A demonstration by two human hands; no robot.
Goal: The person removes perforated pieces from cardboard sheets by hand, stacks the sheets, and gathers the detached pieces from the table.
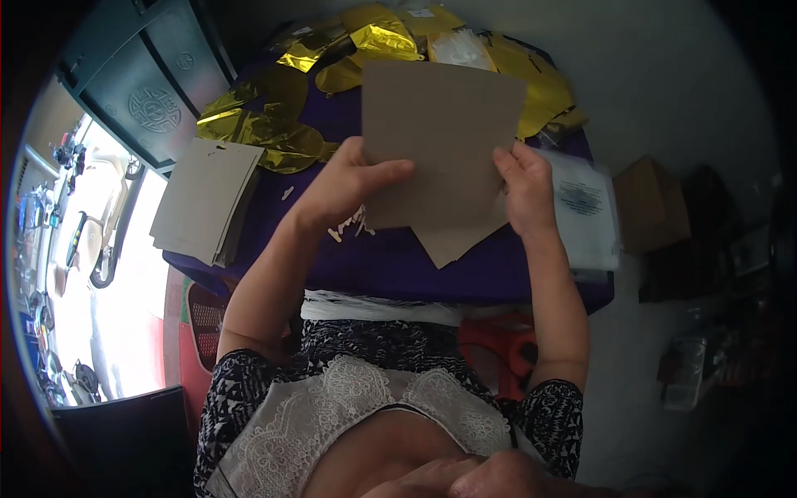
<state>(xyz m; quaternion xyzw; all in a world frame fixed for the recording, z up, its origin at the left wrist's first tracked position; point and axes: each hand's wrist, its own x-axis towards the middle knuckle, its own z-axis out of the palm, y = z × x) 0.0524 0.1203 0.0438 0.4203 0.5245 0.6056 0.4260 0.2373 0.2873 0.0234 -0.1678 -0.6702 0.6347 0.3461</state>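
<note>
A grey-brown cardboard sheet (444, 124) is held up over the purple-covered table (332, 266). My left hand (353, 178) grips its left edge, thumb across the front face. My right hand (526, 176) pinches the right edge. Beneath the raised sheet, the pointed corner of another piece of cardboard (448, 245) shows. Small white scraps (353, 226) lie just below my left hand. A stack of grey cardboard (207, 195) rests at the table's left, and clear plastic sleeves (585, 207) lie to the right of my right hand.
Shiny yellow foil pieces (266, 133) and yellow packets (531, 79) cover the table's far side. A cardboard box (652, 203) stands beyond the right edge. Behind the table at left is a dark green panel (154, 91). A red stool (498, 349) is partly under the table.
</note>
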